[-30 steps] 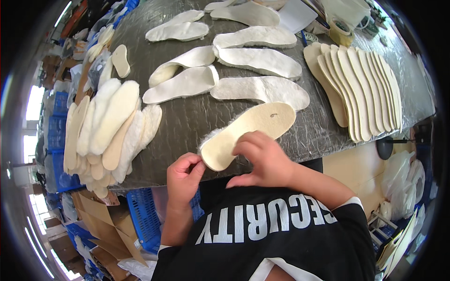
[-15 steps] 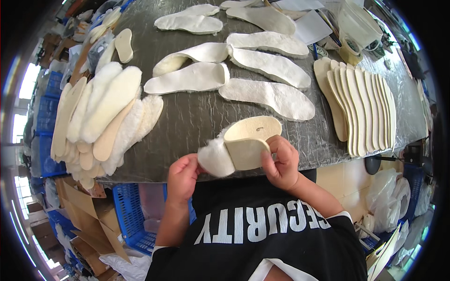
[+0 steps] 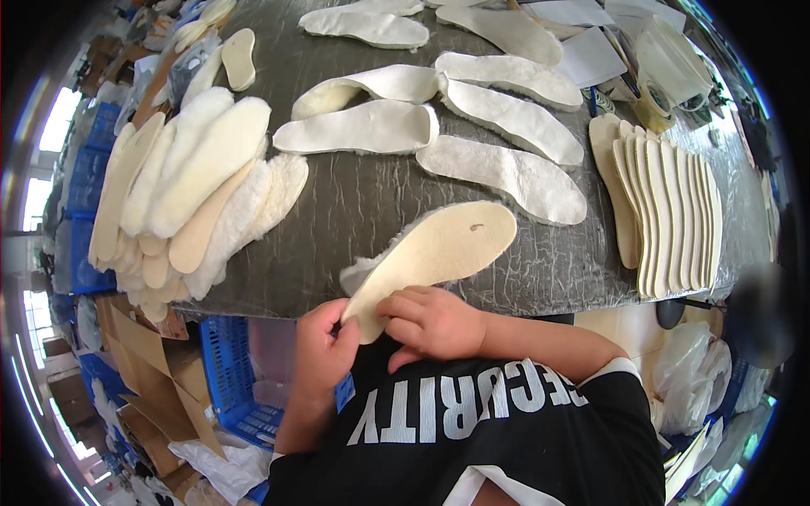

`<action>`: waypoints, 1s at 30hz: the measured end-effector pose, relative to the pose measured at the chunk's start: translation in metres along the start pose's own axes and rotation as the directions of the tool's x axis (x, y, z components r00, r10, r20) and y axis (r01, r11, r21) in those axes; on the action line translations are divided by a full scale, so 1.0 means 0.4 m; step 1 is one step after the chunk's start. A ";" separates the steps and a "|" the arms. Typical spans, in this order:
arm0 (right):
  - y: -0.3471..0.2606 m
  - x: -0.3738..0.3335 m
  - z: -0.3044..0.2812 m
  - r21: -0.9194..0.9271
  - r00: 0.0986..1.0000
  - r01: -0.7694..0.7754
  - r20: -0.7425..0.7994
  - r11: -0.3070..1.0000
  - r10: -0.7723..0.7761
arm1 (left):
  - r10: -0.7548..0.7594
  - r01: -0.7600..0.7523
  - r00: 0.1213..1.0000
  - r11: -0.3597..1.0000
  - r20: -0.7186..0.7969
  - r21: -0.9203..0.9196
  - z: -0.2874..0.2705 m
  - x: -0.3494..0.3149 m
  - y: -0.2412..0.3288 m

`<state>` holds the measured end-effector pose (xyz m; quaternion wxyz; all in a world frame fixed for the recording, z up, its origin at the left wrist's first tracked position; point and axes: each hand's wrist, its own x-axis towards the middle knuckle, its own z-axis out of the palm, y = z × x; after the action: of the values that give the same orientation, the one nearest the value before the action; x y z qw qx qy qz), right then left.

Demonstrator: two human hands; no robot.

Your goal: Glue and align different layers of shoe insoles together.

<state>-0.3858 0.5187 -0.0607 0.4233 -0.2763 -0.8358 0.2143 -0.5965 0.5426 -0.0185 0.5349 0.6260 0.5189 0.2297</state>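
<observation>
A cream felt insole [image 3: 439, 244] lies flat at the table's near edge, slanting away to the right. Beneath it, along its left side, shows a white fleece piece [image 3: 358, 273]. My left hand [image 3: 327, 344] pinches the narrow near end, thumb on top. My right hand [image 3: 432, 324] is closed against the same end, its curled fingers on the felt; the fingertips are partly hidden. Farther back lie several white insoles with fleecy edges, the closest being a white insole [image 3: 506, 177].
On the left is a heap of fleece insoles [image 3: 207, 181]. A fanned row of felt insoles [image 3: 675, 215] stands at the right, with a white tub [image 3: 671, 63] behind it. Below the table edge are a blue crate [image 3: 228, 371], a cardboard box [image 3: 152, 354] and plastic bags [image 3: 688, 363].
The insole was folded over between both hands and is now unfolded and flat. My right hand has moved left, from the fold to the near end beside my left hand.
</observation>
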 end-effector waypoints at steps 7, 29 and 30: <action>0.061 0.032 -0.134 -0.344 0.911 -0.404 -0.241 0.848 0.336 | 0.338 -0.376 0.926 0.873 0.170 0.311 -0.049 0.005 0.027; -0.013 -0.008 -0.214 0.057 0.927 -0.372 0.080 0.926 0.367 | 0.380 -0.292 0.843 0.918 0.380 -0.270 -0.035 0.078 0.037; -0.018 -0.009 -0.218 0.051 0.922 -0.381 0.091 0.923 0.376 | 0.336 -0.272 0.888 0.935 0.314 -0.230 -0.018 0.072 0.063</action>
<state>-0.3138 0.5217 -0.0107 0.3495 -0.4094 -0.7752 0.3307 -0.5821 0.5743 -0.0011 0.6296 0.6797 0.2883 0.2420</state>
